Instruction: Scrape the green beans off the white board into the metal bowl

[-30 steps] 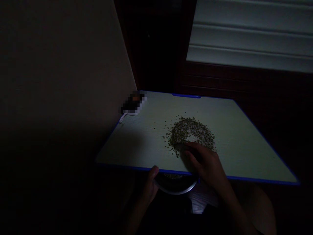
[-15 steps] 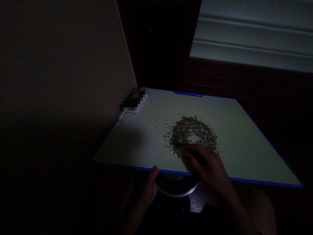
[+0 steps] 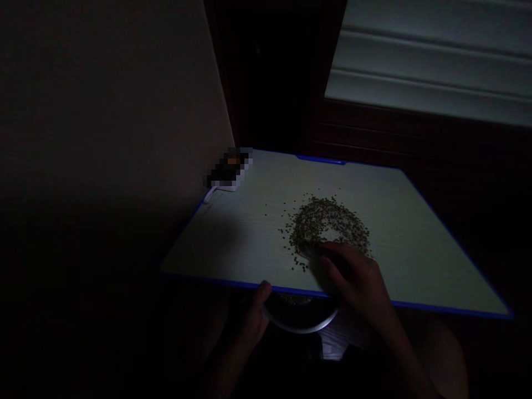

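The grains [image 3: 305, 224] were best moved lightly by the right hand [image 3: 356, 271], with the left hand [image 3: 252, 320] steadied at the table [image 3: 419, 244], though whether either grip was closed could not be told.

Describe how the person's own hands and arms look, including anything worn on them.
The left hand and right hand are ungloved. The visible stretches of the left forearm and right forearm look bare, with no sleeve or watch showing. The light is too dim to tell about rings or small markings.
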A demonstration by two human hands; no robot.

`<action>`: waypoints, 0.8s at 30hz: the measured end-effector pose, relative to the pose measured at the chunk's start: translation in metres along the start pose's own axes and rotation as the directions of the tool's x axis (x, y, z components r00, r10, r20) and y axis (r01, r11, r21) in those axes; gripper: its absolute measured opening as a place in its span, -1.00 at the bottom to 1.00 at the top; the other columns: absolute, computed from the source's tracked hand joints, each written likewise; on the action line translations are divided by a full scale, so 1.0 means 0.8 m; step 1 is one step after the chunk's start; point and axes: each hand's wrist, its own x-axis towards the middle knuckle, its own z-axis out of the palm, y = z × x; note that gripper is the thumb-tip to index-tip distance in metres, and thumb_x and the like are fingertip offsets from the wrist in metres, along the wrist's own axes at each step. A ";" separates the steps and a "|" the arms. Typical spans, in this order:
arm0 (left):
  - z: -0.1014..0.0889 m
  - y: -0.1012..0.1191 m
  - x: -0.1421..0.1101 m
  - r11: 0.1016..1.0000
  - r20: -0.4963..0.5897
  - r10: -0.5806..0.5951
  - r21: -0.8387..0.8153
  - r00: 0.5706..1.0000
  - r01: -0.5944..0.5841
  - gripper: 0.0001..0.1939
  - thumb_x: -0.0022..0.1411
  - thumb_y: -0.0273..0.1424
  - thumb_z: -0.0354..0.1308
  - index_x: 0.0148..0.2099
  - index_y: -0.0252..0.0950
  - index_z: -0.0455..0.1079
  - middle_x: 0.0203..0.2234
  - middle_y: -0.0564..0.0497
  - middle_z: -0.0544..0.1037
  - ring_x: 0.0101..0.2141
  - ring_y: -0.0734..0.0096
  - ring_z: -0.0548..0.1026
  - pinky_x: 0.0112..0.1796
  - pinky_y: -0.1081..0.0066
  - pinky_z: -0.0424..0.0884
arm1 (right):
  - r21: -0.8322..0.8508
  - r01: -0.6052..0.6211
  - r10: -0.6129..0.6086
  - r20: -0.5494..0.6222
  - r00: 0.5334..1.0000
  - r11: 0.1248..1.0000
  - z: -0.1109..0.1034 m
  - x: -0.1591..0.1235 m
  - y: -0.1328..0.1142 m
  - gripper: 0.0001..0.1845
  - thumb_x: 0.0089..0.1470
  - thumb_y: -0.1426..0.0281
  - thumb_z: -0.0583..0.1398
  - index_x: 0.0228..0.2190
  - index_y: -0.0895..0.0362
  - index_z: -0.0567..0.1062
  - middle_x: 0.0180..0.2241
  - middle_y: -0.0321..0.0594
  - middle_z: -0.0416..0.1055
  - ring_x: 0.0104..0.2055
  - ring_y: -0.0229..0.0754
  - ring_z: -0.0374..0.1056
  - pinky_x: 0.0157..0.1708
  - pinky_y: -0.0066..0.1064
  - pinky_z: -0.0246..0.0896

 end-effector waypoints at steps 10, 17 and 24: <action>0.008 0.003 -0.002 0.999 -0.011 -0.003 -0.044 1.000 0.003 -0.38 -0.08 -0.24 0.48 0.06 -0.24 0.50 -0.14 -0.02 0.67 0.15 0.02 0.42 0.22 0.10 0.25 | -0.009 0.051 -0.050 0.066 0.997 0.999 0.001 0.002 0.000 -0.71 0.26 0.38 0.17 0.02 0.02 0.45 -0.09 -0.20 0.55 -0.09 -0.10 0.44 -0.10 -0.20 0.36; 0.010 0.006 -0.006 1.000 -0.011 0.006 -0.004 1.000 -0.006 -0.26 -0.07 -0.21 0.47 0.18 -0.26 0.44 -0.09 -0.06 0.65 0.15 -0.02 0.42 0.23 0.06 0.22 | -0.013 0.069 -0.068 0.047 0.997 0.998 0.002 0.003 0.000 -0.70 0.26 0.39 0.15 0.02 0.03 0.45 -0.05 -0.16 0.55 -0.06 -0.10 0.45 -0.08 -0.19 0.38; 0.004 0.003 -0.003 1.000 0.003 -0.023 -0.007 1.000 0.023 -0.44 -0.03 -0.22 0.46 0.04 -0.26 0.54 -0.09 -0.05 0.65 0.16 0.01 0.40 0.25 0.09 0.19 | -0.006 0.048 -0.048 0.058 0.997 0.999 0.001 0.003 -0.002 -0.71 0.26 0.40 0.16 0.01 0.02 0.46 -0.07 -0.17 0.56 -0.07 -0.09 0.47 -0.08 -0.17 0.40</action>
